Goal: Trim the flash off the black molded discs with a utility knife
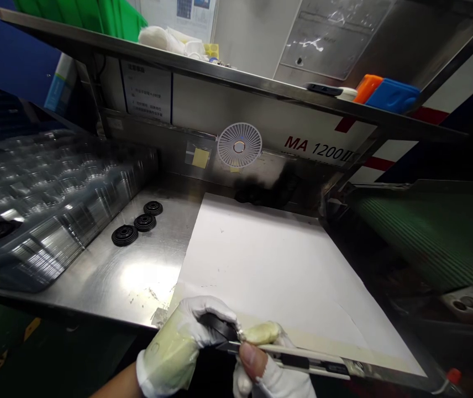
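Observation:
My left hand (190,337), in a white and yellowish glove, is closed round a black part (216,327), most of it hidden by the fingers. In my right hand (273,367), gloved with the thumb tip bare, is a white utility knife (303,359) with a black slider. Its blade end meets the black part between the two hands. Both hands are at the front edge of the steel table, before a white sheet (269,260). Three round, ridged black parts (144,222) lie in a slanting row on the metal to the left.
A stack of clear plastic trays (62,221) stands at the left. A small round fan (240,145) faces me at the back. Overhead runs a metal shelf (261,83) with a green bin (79,19) and a blue and orange object (389,94). Green ribbed material (435,232) is at right.

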Demonstrator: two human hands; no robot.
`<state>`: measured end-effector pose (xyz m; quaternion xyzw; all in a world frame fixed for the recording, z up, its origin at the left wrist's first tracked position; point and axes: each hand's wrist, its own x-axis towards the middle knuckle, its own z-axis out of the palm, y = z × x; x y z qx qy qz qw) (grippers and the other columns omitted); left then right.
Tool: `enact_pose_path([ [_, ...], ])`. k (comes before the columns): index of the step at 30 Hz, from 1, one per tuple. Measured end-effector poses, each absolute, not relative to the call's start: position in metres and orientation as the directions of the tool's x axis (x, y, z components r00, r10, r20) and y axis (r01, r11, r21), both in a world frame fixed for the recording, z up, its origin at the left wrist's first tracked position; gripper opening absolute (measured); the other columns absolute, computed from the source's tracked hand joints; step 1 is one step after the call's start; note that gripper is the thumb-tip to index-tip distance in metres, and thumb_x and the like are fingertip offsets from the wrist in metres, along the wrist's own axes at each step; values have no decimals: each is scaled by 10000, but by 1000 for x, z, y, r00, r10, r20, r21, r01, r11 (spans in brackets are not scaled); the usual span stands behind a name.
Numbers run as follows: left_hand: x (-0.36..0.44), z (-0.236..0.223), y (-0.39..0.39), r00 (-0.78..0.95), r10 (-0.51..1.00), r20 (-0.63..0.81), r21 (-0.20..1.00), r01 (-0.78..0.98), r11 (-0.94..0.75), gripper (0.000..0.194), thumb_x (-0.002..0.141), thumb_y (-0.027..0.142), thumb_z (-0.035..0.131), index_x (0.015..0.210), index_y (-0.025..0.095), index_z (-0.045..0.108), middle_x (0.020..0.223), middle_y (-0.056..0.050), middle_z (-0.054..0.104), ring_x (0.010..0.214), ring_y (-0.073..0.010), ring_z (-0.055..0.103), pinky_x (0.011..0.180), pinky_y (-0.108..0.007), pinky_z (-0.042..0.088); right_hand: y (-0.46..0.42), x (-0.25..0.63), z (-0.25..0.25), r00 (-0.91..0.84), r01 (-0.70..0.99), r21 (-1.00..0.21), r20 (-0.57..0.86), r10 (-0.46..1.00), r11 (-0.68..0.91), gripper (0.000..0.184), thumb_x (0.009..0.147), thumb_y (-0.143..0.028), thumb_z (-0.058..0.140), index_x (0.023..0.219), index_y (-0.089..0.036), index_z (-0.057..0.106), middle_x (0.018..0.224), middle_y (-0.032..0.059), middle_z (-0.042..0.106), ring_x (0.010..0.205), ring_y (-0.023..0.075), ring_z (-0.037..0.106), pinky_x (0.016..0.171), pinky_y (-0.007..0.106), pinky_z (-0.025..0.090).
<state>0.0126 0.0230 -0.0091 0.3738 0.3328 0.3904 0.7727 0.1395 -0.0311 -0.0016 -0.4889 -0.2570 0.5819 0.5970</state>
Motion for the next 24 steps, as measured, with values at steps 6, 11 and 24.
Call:
enact_pose_path([
  [6,8,-5,26,623,774,-111,882,-297,366,100,643,168,711,743,165,717,710,-41,685,727,-190,613,738,-306,444,-21,156,13,78,-335,-911,-280,957,-239,279,618,-422,792,627,-225,594,396,-47,553,344,154,516,380,272,454],
  [11,3,-2,27,644,762,-67,898,-293,328,124,631,185,701,751,172,725,683,-28,675,747,-194,606,736,-294,429,-15,164,17,-7,-246,-924,-299,954,-291,234,825,-379,629,722,-169,615,635,-31,628,522,108,573,528,254,505],
  [24,5,-8,25,562,790,-244,812,-327,483,165,530,84,755,659,168,696,644,-20,676,601,-183,617,624,-302,465,-9,205,14,183,-25,-987,-160,970,-158,220,706,-397,681,737,-191,611,616,-12,594,558,149,554,562,269,474],
])
